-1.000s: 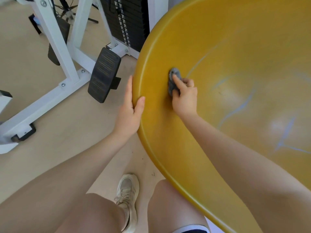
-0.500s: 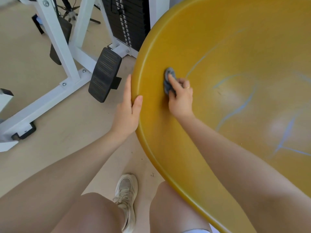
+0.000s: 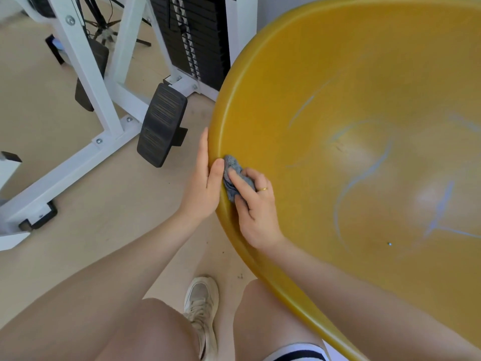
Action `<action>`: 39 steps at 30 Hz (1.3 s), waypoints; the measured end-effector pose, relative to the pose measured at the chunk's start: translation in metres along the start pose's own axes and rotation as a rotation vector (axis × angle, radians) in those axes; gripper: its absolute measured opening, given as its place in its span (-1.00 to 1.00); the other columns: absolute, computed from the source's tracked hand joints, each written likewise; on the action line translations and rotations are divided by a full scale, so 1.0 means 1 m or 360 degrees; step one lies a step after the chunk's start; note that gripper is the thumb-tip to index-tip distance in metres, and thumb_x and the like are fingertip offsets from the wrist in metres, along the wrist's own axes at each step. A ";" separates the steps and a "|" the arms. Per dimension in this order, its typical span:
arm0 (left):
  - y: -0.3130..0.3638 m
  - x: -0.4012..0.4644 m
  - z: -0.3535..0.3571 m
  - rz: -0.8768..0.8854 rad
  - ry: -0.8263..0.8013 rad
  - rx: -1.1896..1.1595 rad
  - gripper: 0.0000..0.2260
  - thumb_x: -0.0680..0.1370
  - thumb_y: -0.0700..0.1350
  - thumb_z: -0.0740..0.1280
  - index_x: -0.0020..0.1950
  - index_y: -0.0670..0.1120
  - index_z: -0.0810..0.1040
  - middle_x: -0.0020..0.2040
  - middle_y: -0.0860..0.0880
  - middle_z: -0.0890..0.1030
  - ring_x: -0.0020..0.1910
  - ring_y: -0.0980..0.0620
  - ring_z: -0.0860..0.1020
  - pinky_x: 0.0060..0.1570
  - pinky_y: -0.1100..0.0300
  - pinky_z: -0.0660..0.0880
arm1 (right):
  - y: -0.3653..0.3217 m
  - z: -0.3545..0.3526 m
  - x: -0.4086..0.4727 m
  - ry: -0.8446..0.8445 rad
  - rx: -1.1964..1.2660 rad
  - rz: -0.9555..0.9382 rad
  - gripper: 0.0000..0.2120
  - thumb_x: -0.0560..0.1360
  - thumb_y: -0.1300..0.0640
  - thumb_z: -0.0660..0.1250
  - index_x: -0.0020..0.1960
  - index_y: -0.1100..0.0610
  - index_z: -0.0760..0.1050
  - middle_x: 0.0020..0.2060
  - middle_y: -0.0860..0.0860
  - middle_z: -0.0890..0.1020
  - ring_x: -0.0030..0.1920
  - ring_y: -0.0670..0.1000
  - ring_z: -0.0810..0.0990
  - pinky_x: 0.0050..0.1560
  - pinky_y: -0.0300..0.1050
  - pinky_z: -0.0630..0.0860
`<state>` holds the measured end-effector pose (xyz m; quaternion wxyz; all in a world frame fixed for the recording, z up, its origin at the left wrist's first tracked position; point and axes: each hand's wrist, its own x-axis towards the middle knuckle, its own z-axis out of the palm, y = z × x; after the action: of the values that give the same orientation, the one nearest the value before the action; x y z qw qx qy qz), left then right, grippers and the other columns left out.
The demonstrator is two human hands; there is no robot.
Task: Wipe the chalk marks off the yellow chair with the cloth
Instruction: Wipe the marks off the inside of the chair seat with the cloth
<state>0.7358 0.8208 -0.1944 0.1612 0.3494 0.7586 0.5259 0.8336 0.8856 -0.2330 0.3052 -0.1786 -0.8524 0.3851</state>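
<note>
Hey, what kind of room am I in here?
Probably a home gym or workout room: a weight stack in a white frame with a black footplate, standing on a bare floor beside the yellow chair.

Yellow chair (image 3: 325,61) of smooth, glossy plastic, cloth (image 3: 235,178) of rough grey fabric pressed beside its rim, ribbed black pedal (image 3: 161,125) left of it.

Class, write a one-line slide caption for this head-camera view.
Right hand presses a grey cloth inside the yellow chair rim; left hand steadies it.
</note>
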 end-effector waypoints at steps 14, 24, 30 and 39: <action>0.007 -0.012 0.003 -0.0143 0.0114 -0.0112 -0.47 0.63 -0.07 0.12 0.53 0.06 -0.04 0.47 0.09 0.21 0.32 0.22 0.29 0.12 0.57 0.33 | 0.026 -0.024 0.069 0.0064 -0.0241 0.0182 -0.52 0.41 0.29 0.11 0.30 0.13 0.45 0.16 0.25 0.47 0.05 0.32 0.45 0.12 0.12 0.41; 0.003 -0.037 0.015 -0.0277 0.0144 -0.0136 -0.40 0.60 -0.08 0.19 0.53 0.10 -0.10 0.42 0.14 0.22 0.28 0.23 0.32 0.15 0.39 0.37 | 0.033 -0.022 -0.018 -0.0249 -0.0211 0.0185 -0.58 0.46 0.24 0.14 0.28 0.03 0.47 0.18 0.21 0.47 0.07 0.28 0.44 0.09 0.15 0.42; 0.004 -0.035 0.021 -0.0326 0.0203 -0.0146 -0.42 0.61 -0.07 0.17 0.49 0.18 -0.12 0.24 0.35 0.19 0.04 0.54 0.32 0.00 0.56 0.35 | 0.089 -0.038 0.038 -0.0053 -0.0630 0.0403 -0.51 0.50 0.33 0.15 0.36 -0.03 0.37 0.31 0.16 0.38 0.15 0.24 0.38 0.10 0.08 0.36; 0.002 -0.035 0.021 -0.0302 0.0189 -0.0127 -0.41 0.62 -0.09 0.16 0.52 0.12 -0.12 0.20 0.37 0.18 -0.05 0.69 0.28 -0.11 0.71 0.32 | 0.078 -0.039 0.022 -0.0109 -0.0581 0.0428 -0.56 0.45 0.27 0.17 0.31 0.05 0.44 0.19 0.20 0.46 0.09 0.27 0.41 0.10 -0.03 0.28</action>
<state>0.7739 0.8107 -0.2050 0.1788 0.2377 0.7748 0.5578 0.8482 0.9680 -0.2643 0.1846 -0.3295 -0.8864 0.2677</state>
